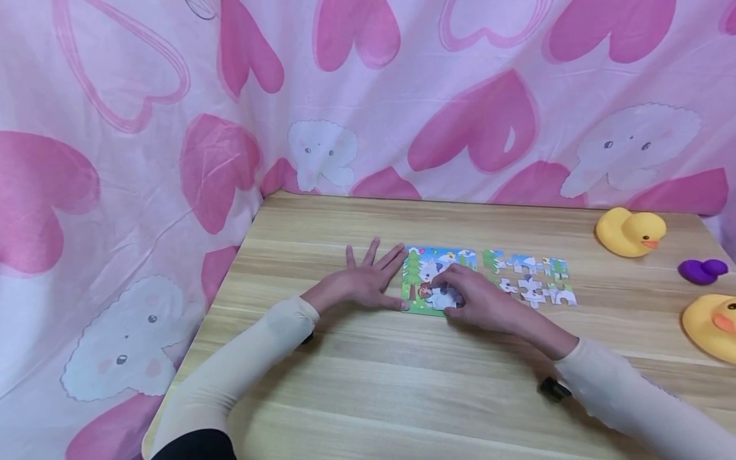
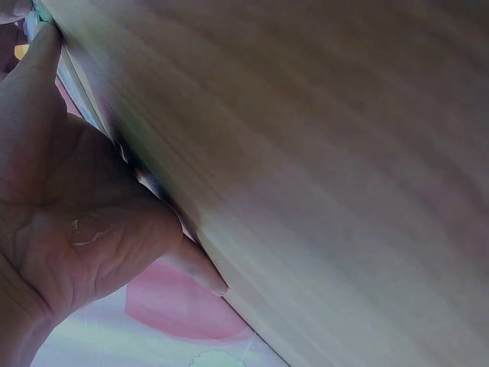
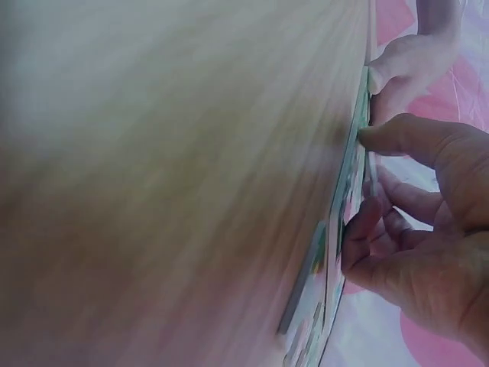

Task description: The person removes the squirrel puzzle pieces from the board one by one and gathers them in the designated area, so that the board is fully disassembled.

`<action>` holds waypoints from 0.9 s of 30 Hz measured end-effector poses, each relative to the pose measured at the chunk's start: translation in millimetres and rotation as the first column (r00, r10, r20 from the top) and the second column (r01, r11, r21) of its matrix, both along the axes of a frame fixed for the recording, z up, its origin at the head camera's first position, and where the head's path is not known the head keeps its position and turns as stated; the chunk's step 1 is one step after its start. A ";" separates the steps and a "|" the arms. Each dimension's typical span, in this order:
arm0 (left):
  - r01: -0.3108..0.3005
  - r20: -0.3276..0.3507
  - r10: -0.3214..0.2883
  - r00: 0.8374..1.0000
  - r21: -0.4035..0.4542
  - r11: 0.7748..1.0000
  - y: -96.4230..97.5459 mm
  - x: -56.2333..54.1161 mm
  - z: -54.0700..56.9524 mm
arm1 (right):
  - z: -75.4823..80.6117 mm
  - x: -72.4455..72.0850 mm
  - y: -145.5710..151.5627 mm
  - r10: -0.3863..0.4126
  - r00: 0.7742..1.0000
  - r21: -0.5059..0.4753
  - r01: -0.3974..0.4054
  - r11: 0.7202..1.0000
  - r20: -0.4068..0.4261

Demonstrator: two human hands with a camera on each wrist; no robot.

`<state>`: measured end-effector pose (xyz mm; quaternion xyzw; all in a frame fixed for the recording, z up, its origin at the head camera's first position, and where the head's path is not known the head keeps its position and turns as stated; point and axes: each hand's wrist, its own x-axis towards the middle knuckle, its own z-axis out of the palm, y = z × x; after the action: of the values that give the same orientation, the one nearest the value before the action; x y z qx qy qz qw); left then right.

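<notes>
A colourful jigsaw puzzle (image 1: 413, 275) with a cartoon animal and green trees lies on the wooden table. My left hand (image 1: 365, 284) is spread flat beside it, with thumb and fingertips against its left edge. Over the puzzle's lower right part, my right hand (image 1: 485, 300) pinches a pale grey-white puzzle piece (image 1: 444, 298) between thumb and fingers. That piece appears edge-on as a thin strip (image 3: 374, 172) in the right wrist view. My right hand covers part of the picture, so how the piece meets the board is hard to tell.
Right of the puzzle lie several loose puzzle pieces (image 1: 531, 291), some joined or close together. Two yellow rubber ducks (image 1: 621, 233) and a small purple duck (image 1: 701, 271) stand at the table's right side. A pink heart-patterned curtain (image 1: 368, 96) hangs behind the table (image 1: 374, 396).
</notes>
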<state>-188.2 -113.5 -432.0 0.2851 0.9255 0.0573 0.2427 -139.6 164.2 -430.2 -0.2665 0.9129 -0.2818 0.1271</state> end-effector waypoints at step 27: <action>0.003 -0.008 -0.003 1.000 -0.024 1.000 2.1 1.9 2.3 | 9.7 48.3 126.1 -0.151 0.982 0.039 0.156 0.987 -0.115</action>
<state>-186.3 -111.4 -429.7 0.2837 0.9266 0.0447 0.2427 -91.2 290.3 -420.5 -0.2074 0.9430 -0.2534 0.0600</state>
